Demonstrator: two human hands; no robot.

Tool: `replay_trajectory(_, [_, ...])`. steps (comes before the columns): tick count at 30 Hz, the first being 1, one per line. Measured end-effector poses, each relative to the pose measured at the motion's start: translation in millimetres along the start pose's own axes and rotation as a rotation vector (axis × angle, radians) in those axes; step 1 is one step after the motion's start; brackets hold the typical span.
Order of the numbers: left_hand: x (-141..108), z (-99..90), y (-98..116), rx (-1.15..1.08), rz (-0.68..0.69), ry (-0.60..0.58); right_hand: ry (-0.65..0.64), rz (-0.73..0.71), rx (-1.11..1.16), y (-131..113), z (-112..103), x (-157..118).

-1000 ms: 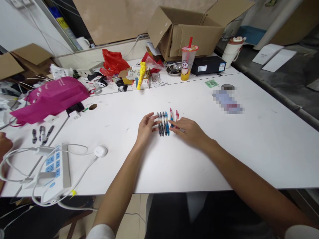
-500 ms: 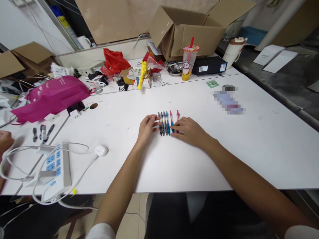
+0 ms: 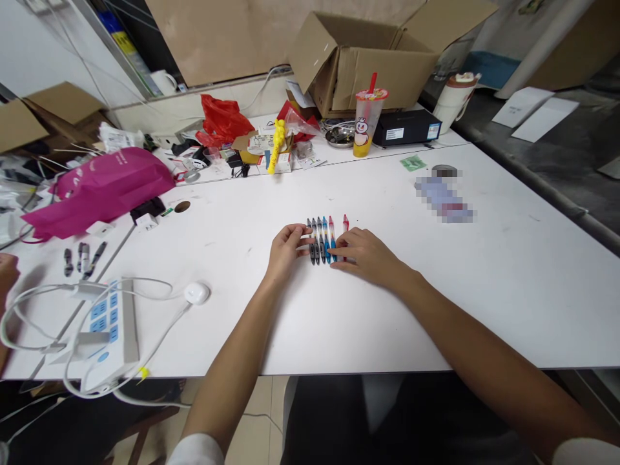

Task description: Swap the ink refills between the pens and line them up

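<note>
A row of click pens lies side by side on the white table (image 3: 484,290). The black pens (image 3: 317,248) form its left part, then a blue pen (image 3: 326,245), then a pen with a pink top and blue grip (image 3: 332,242). My left hand (image 3: 285,248) rests at the row's left side, fingers apart and touching the outermost black pen. From the right, my right hand (image 3: 363,252) reaches with spread fingertips to the pink-topped pen. Apart from the row stands a red pen (image 3: 345,223), its lower part hidden by my right hand.
At left are a power strip (image 3: 109,329) with white cables, several dark pens (image 3: 84,258) and a magenta bag (image 3: 106,184). Another person's hand (image 3: 7,278) shows at the left edge. Behind stand a drink cup (image 3: 365,123) and a cardboard box (image 3: 382,77).
The pink-topped pen has slid slightly left against the blue pen, with my right fingertips following it. My left hand stays in place. The other person's hand has shifted slightly left.
</note>
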State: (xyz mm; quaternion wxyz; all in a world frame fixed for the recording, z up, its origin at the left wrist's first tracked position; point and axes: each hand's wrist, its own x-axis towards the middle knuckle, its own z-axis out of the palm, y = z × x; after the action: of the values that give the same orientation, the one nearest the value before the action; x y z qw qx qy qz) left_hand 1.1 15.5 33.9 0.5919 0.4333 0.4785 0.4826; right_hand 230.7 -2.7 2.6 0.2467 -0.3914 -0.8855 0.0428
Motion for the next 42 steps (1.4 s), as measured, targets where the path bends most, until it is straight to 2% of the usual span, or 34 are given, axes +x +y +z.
replay_trajectory(9, [-1,0.9,1,-0.009,-0.006,0.004,0.019,0.007,0.001,-3,-3,1])
replay_trajectory(30, [-1,0.8,1,-0.012,-0.010,0.008,-0.037,0.018,-0.027,-5,-1,1])
replay_trajectory(39, [0,0.1,1,-0.013,-0.013,0.002,0.023,0.019,0.048,-5,-2,0])
replay_trajectory(42, [1,-0.3,0,-0.010,-0.006,0.007,0.100,0.099,0.047,-6,-9,0])
